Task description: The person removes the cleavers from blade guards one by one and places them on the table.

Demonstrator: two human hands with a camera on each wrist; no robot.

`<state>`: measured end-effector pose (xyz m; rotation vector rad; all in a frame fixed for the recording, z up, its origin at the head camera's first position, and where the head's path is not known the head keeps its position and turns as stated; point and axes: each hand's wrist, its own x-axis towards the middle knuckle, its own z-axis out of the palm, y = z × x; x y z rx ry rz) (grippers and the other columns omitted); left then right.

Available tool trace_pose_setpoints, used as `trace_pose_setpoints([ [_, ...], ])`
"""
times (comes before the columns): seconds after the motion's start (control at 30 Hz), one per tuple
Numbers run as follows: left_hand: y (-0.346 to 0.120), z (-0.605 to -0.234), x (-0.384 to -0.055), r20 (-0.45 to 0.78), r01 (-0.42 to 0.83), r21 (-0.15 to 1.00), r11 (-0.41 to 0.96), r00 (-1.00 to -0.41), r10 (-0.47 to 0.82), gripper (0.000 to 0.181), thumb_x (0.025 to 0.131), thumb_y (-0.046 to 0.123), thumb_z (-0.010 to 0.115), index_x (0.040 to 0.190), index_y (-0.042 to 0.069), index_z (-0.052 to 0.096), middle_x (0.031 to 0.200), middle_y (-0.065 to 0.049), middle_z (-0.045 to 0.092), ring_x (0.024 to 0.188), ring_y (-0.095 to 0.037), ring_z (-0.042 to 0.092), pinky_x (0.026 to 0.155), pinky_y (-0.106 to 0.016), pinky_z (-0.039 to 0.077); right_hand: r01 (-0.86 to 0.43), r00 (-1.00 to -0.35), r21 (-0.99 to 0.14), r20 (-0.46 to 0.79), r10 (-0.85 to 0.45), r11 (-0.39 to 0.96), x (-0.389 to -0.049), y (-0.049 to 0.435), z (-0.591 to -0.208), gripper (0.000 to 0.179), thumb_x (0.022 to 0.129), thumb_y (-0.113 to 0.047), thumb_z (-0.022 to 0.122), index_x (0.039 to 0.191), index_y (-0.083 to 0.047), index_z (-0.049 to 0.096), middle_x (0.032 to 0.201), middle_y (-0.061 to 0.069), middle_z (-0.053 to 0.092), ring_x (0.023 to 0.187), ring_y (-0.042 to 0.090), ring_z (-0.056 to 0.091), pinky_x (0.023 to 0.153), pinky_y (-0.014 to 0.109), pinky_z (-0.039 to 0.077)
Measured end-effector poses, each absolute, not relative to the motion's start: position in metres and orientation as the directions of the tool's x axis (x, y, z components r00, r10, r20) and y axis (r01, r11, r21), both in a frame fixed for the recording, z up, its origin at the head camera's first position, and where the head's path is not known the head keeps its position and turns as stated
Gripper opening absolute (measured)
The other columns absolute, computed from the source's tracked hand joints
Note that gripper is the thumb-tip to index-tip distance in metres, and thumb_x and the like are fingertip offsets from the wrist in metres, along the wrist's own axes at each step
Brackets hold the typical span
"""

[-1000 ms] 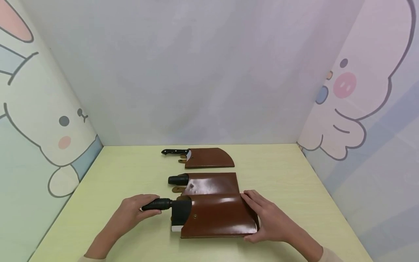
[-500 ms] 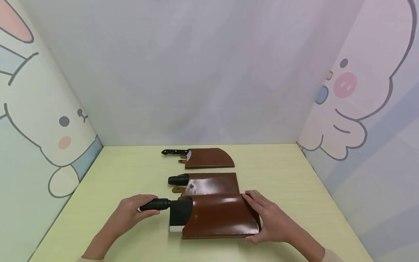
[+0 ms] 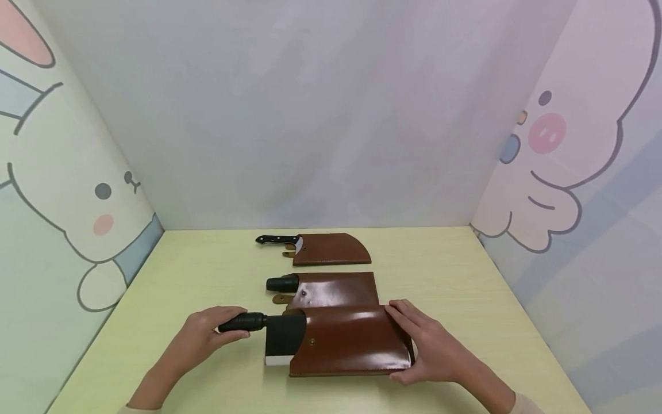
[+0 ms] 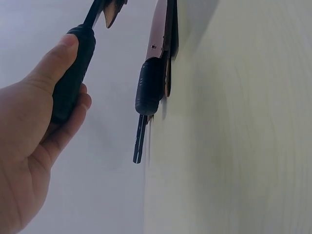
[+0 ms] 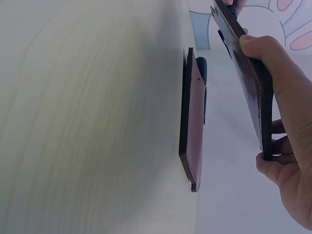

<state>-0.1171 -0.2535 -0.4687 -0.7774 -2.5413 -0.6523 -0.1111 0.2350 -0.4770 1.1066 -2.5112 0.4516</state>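
Note:
A cleaver with a dark blade and bright lower edge (image 3: 283, 336) sits partly inside a glossy brown leather sheath (image 3: 351, 340). My left hand (image 3: 203, 333) grips its black handle (image 4: 73, 73), thumb along the top in the left wrist view. At the other end, my right hand (image 3: 426, 348) holds the sheath by its right edge, fingers over the top corner and thumb at the bottom corner. The right wrist view shows the sheath (image 5: 251, 78) raised off the table. A strip of blade is exposed between handle and sheath mouth.
Just behind, a second sheathed cleaver (image 3: 336, 287) with a black handle lies on the pale yellow table (image 3: 439, 270), partly overlapped in the head view. Farther back lies a third sheathed knife (image 3: 331, 248), its sheath rounded at the right. A grey-white wall (image 3: 331, 115) stands behind.
My left hand has drawn slightly left with the cleaver, while my right hand and the sheath have shifted slightly right. More of the blade shows outside the sheath.

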Motion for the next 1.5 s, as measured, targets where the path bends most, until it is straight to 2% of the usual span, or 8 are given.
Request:
trace_pose_setpoints([
  [0.17, -0.256, -0.47, -0.117, 0.513, 0.607, 0.304, 0.734, -0.754, 0.411, 0.04, 0.073, 0.03, 0.091, 0.109, 0.021, 0.078, 0.105, 0.008, 0.076, 0.091, -0.012, 0.073, 0.078, -0.008, 0.051, -0.756, -0.623, -0.136, 0.452, -0.639, 0.641, -0.112, 0.237, -0.478, 0.12, 0.055, -0.065, 0.091, 0.151, -0.005, 0.049, 0.148, 0.008, 0.051, 0.132, 0.03, 0.056, 0.092, 0.046, 0.058],
  [0.5, -0.257, -0.467, -0.115, 0.501, 0.594, 0.323, 0.736, -0.768, 0.4, 0.039, 0.073, 0.029, 0.092, 0.109, 0.021, 0.079, 0.105, 0.008, 0.076, 0.092, -0.012, 0.073, 0.077, -0.009, 0.052, -0.756, -0.622, -0.136, 0.454, -0.638, 0.64, -0.111, 0.238, -0.478, 0.119, 0.057, -0.067, 0.09, 0.15, -0.005, 0.05, 0.148, 0.009, 0.052, 0.132, 0.034, 0.056, 0.093, 0.048, 0.058],
  [0.87, -0.266, -0.471, -0.115, 0.549, 0.633, 0.32, 0.705, -0.73, 0.407, 0.043, 0.068, 0.024, 0.094, 0.107, 0.022, 0.078, 0.103, 0.008, 0.076, 0.089, -0.009, 0.072, 0.076, -0.008, 0.051, -0.756, -0.625, -0.154, 0.459, -0.631, 0.637, -0.111, 0.242, -0.478, 0.117, 0.058, -0.068, 0.089, 0.15, -0.007, 0.05, 0.149, 0.007, 0.052, 0.13, 0.035, 0.058, 0.093, 0.047, 0.058],
  [0.93, -0.267, -0.472, -0.115, 0.551, 0.638, 0.325, 0.698, -0.728, 0.408, 0.044, 0.067, 0.023, 0.095, 0.107, 0.021, 0.078, 0.103, 0.009, 0.076, 0.089, -0.008, 0.072, 0.075, -0.009, 0.052, -0.756, -0.624, -0.154, 0.462, -0.63, 0.636, -0.111, 0.243, -0.478, 0.117, 0.059, -0.069, 0.089, 0.151, -0.008, 0.05, 0.149, 0.006, 0.052, 0.13, 0.035, 0.058, 0.095, 0.044, 0.057],
  [1.1, -0.268, -0.469, -0.113, 0.54, 0.626, 0.327, 0.708, -0.739, 0.404, 0.044, 0.067, 0.024, 0.094, 0.108, 0.021, 0.079, 0.104, 0.008, 0.076, 0.09, -0.01, 0.073, 0.075, -0.008, 0.051, -0.765, -0.614, -0.151, 0.464, -0.639, 0.625, -0.112, 0.244, -0.479, 0.117, 0.059, -0.067, 0.09, 0.151, -0.007, 0.049, 0.148, 0.006, 0.052, 0.13, 0.034, 0.058, 0.106, 0.028, 0.049],
  [1.3, -0.271, -0.466, -0.11, 0.534, 0.617, 0.335, 0.712, -0.747, 0.396, 0.044, 0.068, 0.022, 0.094, 0.109, 0.02, 0.079, 0.104, 0.006, 0.077, 0.09, -0.012, 0.073, 0.071, -0.008, 0.051, -0.76, -0.623, -0.161, 0.457, -0.635, 0.629, -0.111, 0.246, -0.477, 0.118, 0.057, -0.065, 0.091, 0.151, -0.008, 0.049, 0.148, 0.006, 0.051, 0.131, 0.032, 0.057, 0.108, 0.024, 0.045],
  [1.4, -0.273, -0.467, -0.11, 0.534, 0.614, 0.342, 0.711, -0.75, 0.391, 0.044, 0.068, 0.022, 0.094, 0.109, 0.02, 0.078, 0.104, 0.006, 0.077, 0.09, -0.011, 0.073, 0.069, -0.008, 0.051, -0.761, -0.623, -0.169, 0.459, -0.633, 0.626, -0.111, 0.247, -0.477, 0.117, 0.057, -0.064, 0.092, 0.15, -0.008, 0.05, 0.148, 0.006, 0.051, 0.132, 0.032, 0.056, 0.113, 0.017, 0.036],
  [1.5, -0.275, -0.467, -0.11, 0.533, 0.614, 0.355, 0.705, -0.753, 0.386, 0.045, 0.067, 0.02, 0.095, 0.109, 0.02, 0.078, 0.104, 0.005, 0.077, 0.089, -0.011, 0.073, 0.068, -0.008, 0.051, -0.76, -0.624, -0.171, 0.46, -0.632, 0.627, -0.111, 0.249, -0.476, 0.117, 0.057, -0.065, 0.091, 0.15, -0.009, 0.05, 0.148, 0.006, 0.051, 0.132, 0.032, 0.056, 0.114, 0.016, 0.034],
])
